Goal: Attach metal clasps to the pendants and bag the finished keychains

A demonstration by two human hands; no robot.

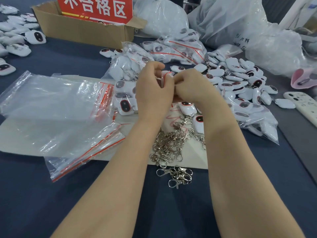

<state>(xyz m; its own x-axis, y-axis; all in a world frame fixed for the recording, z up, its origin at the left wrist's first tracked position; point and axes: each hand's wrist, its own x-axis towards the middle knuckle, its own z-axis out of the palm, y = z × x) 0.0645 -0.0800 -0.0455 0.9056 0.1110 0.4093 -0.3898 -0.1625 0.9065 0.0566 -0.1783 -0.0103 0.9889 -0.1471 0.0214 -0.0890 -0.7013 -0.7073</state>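
Across the whole view, dark blue table [51, 203]: bare cloth only along the near edge, either side of the forearms, and in a band at far left below the box (roomiest at near left). Along the far right edge, crowded by big cloudy plastic sacks [228, 19], one bearing dark handwriting, too small to read. At far centre, cardboard box [82, 30], flaps open, red sign [96, 7] standing in it with white characters 不合格区. Left of centre, fanned stack of empty zip bags [51, 109], red seal strips toward the middle, lying on a pale board [13, 134] and overhanging its near edge. On that board too, under the wrists, a red scrawl, unreadable. Right of centre, heap of loose white pendants [240, 83] with dark oval faces, spreading to the grey strip at the right table edge; more lying at far left. Beyond the hands, bagged keychains [175, 47] piled against the sacks. Between the forearms, tangle of metal clasps [171, 146], spilling off the board's near edge onto the cloth. At the right border, white phone [301, 103] lying back up, just beyond it a pink item [301, 78]. Above the board's middle, left hand [152, 90] and right hand [193, 86] close together, fingers curled, both pinching a small clear bag [165, 74] at its red strip; contents hidden by the fingers.
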